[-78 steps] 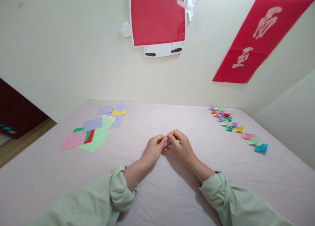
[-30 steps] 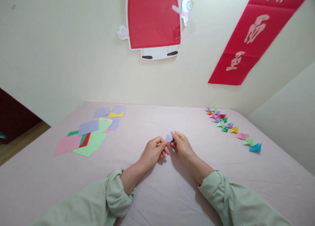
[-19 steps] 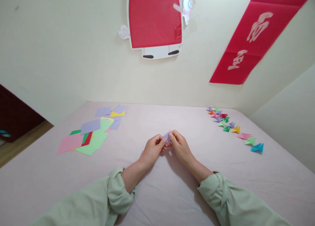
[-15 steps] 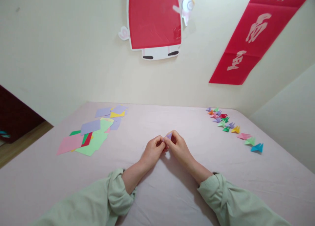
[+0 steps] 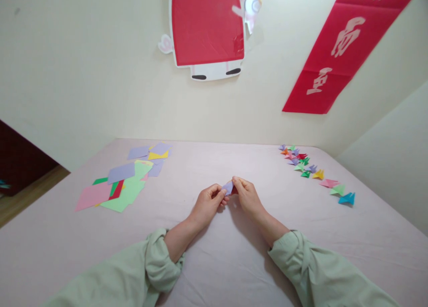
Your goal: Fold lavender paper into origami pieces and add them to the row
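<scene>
Sheets of coloured paper lie flat, well out to the left of the left hand and beyond it: a pink sheet outermost, then a light green sheet, with several purple ones farther from the hands. These look unfolded, so that stock seems unworked.

Nearer the middle, the left hand pinches the lower left part of a small purple paper between thumb and fingers. This piece is held between the two hands, above the pale cloth. It appears already reduced by folding, but lacks the splayed points of the finished-looking ones; which folds remain, I cannot tell. Its visible long axis slants from the left thumb up and away toward the right fingertips, the far end pointing forward and right; fingers hide both ends.

The right hand grips that upper right end, fingers closed.

Well to its right, a slanting row of folded shapes runs away from the person, with a blue folded shape nearest; these look complete.
</scene>
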A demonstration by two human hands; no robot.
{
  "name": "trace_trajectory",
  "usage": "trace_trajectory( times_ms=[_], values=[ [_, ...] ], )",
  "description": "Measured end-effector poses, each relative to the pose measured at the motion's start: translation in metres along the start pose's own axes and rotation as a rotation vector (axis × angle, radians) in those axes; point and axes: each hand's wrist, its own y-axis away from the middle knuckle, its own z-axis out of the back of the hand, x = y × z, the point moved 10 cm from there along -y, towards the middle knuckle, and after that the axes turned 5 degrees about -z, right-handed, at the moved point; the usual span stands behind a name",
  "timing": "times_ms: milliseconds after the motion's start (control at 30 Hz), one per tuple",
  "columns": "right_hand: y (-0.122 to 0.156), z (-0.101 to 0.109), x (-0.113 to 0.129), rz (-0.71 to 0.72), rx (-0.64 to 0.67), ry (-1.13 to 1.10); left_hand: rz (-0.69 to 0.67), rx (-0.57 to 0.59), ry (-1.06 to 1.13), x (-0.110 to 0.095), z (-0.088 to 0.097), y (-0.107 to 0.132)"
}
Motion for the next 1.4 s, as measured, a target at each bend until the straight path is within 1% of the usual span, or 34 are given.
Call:
trace_trajectory(
  times_ms=[67,133,167,233,300,367,400,500,633,800,867,933,1033,1067,1133,1267,1400],
  values=[
    [0.000,0.007,0.001,0.008,-0.051,-0.027,-0.013,-0.072,-0.043,-0.002,0.010,-0.001],
    [0.003,0.009,0.005,0.028,-0.080,-0.003,-0.037,-0.165,-0.129,-0.007,0.023,-0.001],
    [0.005,0.006,0.007,0.035,-0.061,0.026,-0.064,-0.200,-0.185,-0.012,0.028,-0.001],
    [0.011,-0.011,0.009,0.026,0.055,0.060,-0.161,-0.236,-0.316,-0.026,0.034,0.000],
    [0.018,-0.028,0.012,0.016,0.163,0.020,-0.287,-0.241,-0.454,-0.043,0.033,0.003],
    [0.023,-0.037,0.014,0.001,0.210,-0.033,-0.384,-0.236,-0.580,-0.055,0.029,0.007],
    [0.024,-0.039,0.013,-0.013,0.216,-0.049,-0.411,-0.228,-0.636,-0.059,0.026,0.009],
    [0.022,-0.038,0.007,-0.059,0.198,-0.071,-0.424,-0.187,-0.776,-0.061,0.019,0.012],
    [0.016,-0.033,0.000,-0.083,0.187,-0.086,-0.396,-0.129,-0.885,-0.054,0.012,0.013],
    [0.011,-0.028,-0.007,-0.100,0.156,-0.095,-0.428,-0.082,-0.849,-0.046,0.006,0.013],
    [0.009,-0.025,-0.008,-0.095,0.145,-0.085,-0.432,-0.069,-0.802,-0.043,0.005,0.012],
    [0.007,-0.020,-0.006,-0.071,0.130,-0.048,-0.403,-0.064,-0.723,-0.039,0.006,0.011],
    [0.005,-0.013,0.000,-0.010,0.092,0.061,-0.323,-0.105,-0.571,-0.034,0.014,0.008],
    [0.005,-0.012,0.002,0.003,0.088,0.090,-0.312,-0.130,-0.527,-0.033,0.018,0.007],
    [0.006,-0.013,0.004,0.010,0.103,0.116,-0.317,-0.142,-0.484,-0.035,0.020,0.006],
    [0.006,-0.018,0.004,-0.009,0.148,0.095,-0.346,-0.112,-0.482,-0.038,0.018,0.005],
    [0.005,-0.017,0.002,-0.020,0.146,0.056,-0.415,-0.091,-0.552,-0.045,0.013,0.008]
  ],
)
